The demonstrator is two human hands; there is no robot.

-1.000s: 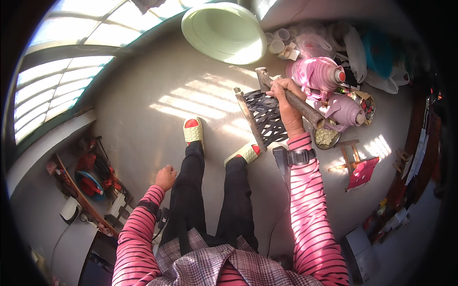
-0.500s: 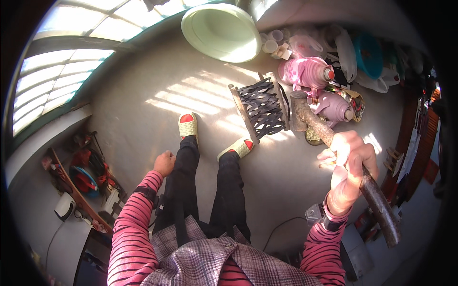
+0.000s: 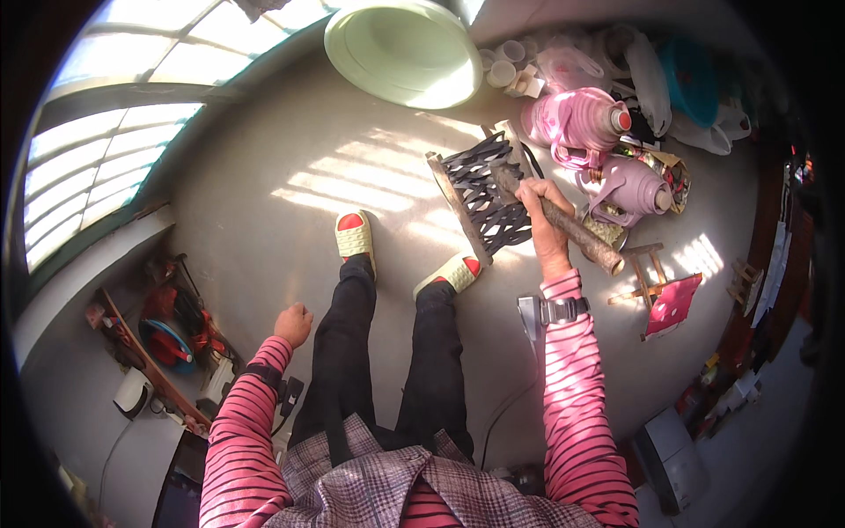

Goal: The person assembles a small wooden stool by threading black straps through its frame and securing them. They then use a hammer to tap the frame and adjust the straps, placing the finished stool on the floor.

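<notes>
My right hand (image 3: 547, 220) is wrapped round the thick wooden handle of a hammer (image 3: 588, 242). The hammer's front end lies over a stool (image 3: 466, 176) with wooden rails and criss-crossed black straps; whether it touches the straps I cannot tell. This stool stands on the floor just beyond my right slipper (image 3: 449, 275). Beside my left leg hangs my left hand (image 3: 294, 324), its fingers curled in and nothing seen in them.
Two pink thermos flasks (image 3: 576, 123) lie right of the stool, among bags and cups. A pale green basin (image 3: 405, 57) is at the far side. A small folding stool with a red seat (image 3: 673, 302) stands at right. Shelves (image 3: 154, 365) line the left.
My right hand has swung forward and left with the hammer, bringing its front end from beside the strapped stool to over it. The red-seated stool has come into sight. My left hand stays low.
</notes>
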